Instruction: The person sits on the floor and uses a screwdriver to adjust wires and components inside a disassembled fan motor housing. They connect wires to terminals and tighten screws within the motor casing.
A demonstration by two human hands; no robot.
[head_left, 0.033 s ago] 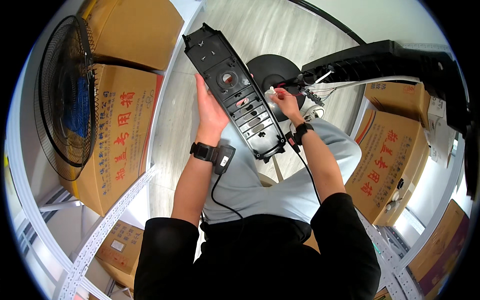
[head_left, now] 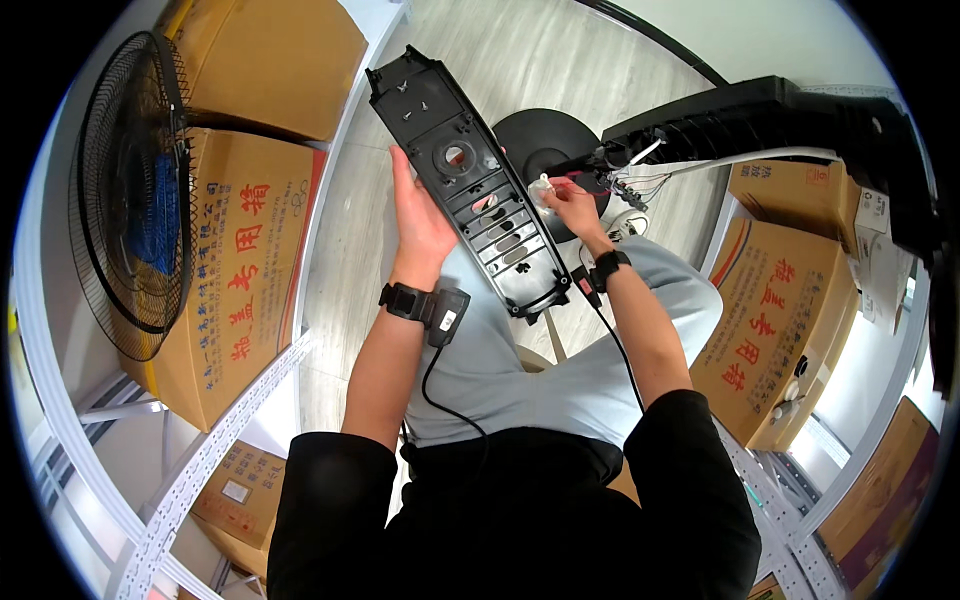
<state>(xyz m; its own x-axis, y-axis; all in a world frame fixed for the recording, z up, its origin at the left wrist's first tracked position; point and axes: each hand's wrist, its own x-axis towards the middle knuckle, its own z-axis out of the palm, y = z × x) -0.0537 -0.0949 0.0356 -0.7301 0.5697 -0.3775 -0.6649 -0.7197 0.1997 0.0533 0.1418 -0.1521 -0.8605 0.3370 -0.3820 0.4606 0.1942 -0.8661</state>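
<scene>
A long black plastic housing panel [head_left: 408, 131] lies slanted above my lap, its ribbed, slotted inner side up. My left hand [head_left: 425, 215] supports it from below, thumb along the left edge and fingers mostly hidden beneath. Several small screws [head_left: 407, 117] rest on its far end. Just off the panel's right edge, my right hand [head_left: 574, 208] pinches a small, pale, rounded part [head_left: 541, 191]; its exact kind is too small to make out. Thin wires [head_left: 640, 187] and a connector hang near that hand.
A black fan column [head_left: 700, 122] leans in from the right with a grey cable [head_left: 770, 157]. Behind my right hand is a round black base [head_left: 530, 130] on the floor. At left stand a wire fan guard [head_left: 88, 190] and cardboard boxes [head_left: 250, 270] on shelving; more boxes [head_left: 770, 310] stand at right.
The black column and the wires beside my right hand have shifted very slightly. Both hands keep their holds, and the panel stays nearly still.
</scene>
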